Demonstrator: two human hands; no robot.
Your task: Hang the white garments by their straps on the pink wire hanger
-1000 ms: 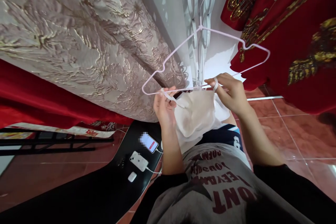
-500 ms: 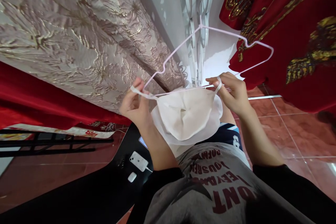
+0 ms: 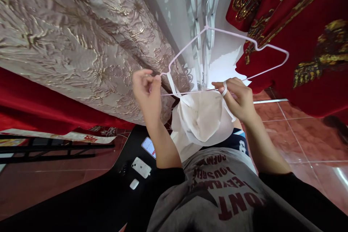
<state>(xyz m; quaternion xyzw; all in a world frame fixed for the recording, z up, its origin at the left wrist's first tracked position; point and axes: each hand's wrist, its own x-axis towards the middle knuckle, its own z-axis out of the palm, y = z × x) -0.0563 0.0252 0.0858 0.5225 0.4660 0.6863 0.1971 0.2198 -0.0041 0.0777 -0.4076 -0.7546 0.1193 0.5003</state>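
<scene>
A pale pink clothes hanger (image 3: 187, 45) spans the space between my hands, its hook toward the wall. My left hand (image 3: 148, 88) is closed around the hanger's left end. One thin strap of a white strappy garment (image 3: 202, 119) loops over the hanger's left arm, just inside that hand. At the bottom bar, my right hand (image 3: 236, 98) pinches the hanger, with the other white strap around its thumb. The garment hangs below the bar in thin, sheer layers above my lap.
Several white hangers (image 3: 202, 40) hang along the wall ahead. A pinkish embossed curtain-like cloth (image 3: 89, 36) hangs at left, red gold-trimmed garments (image 3: 307, 43) at right. A black bench (image 3: 108, 188) at my left bears a white phone (image 3: 141, 167), a lit phone (image 3: 148, 146) and a small white case (image 3: 134, 184).
The left strap has slipped from my left fingers onto the hanger's left arm. My left hand has moved up and now grips the hanger's end. My right hand stays nearly in place.
</scene>
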